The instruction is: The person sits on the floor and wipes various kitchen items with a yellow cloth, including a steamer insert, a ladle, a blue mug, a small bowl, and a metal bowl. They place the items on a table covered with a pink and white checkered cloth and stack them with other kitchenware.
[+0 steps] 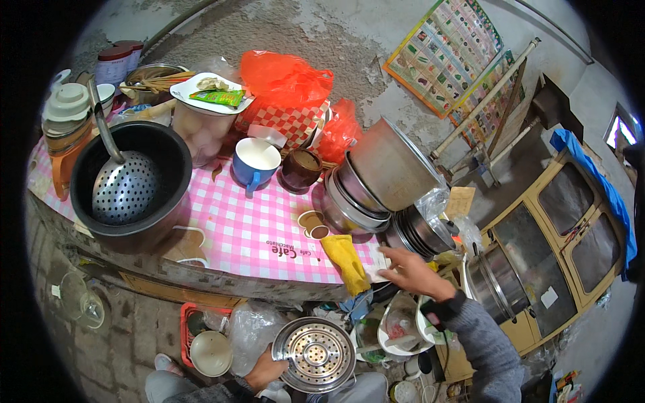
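Low in front of my lap, my left hand is closed on the side of a round metal steamer pot with a perforated plate showing in it. My right hand reaches over the table's front edge, its fingers apart and nothing seen in them. Just left of its fingertips a yellow cloth drapes over the edge. Beyond that hand, stacked metal pots and several dark pans or lids stand at the table's right end.
On the pink checked table are a black pot holding a skimmer, a blue mug, a brown jar and red bags. Below lie a red basket and plastic bags. A tan cabinet stands right.
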`<action>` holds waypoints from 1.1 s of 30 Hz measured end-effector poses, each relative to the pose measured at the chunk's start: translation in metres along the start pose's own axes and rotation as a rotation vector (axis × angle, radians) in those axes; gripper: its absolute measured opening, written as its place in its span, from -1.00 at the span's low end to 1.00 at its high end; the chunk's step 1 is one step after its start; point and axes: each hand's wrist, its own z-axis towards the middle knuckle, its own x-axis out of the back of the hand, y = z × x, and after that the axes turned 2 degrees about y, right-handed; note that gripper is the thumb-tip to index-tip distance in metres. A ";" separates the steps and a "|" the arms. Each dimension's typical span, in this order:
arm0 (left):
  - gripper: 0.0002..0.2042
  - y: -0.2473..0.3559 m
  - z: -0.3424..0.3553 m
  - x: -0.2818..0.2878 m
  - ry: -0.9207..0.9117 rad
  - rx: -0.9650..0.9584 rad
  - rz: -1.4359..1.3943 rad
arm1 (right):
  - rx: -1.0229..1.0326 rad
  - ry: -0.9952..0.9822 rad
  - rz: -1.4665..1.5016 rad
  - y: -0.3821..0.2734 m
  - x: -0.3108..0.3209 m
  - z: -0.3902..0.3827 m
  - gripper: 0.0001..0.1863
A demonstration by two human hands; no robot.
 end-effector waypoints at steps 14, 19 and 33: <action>-0.36 -0.048 -0.026 0.008 0.018 0.176 0.117 | 0.027 -0.032 -0.015 -0.059 -0.146 0.129 -0.71; -0.44 -0.046 -0.021 0.001 -0.066 0.039 0.133 | 0.473 0.023 0.057 -0.131 -0.174 0.155 -0.61; -0.45 -0.079 -0.002 0.011 -0.042 0.035 -0.005 | -0.445 -0.063 -0.330 0.108 -0.090 0.019 -0.68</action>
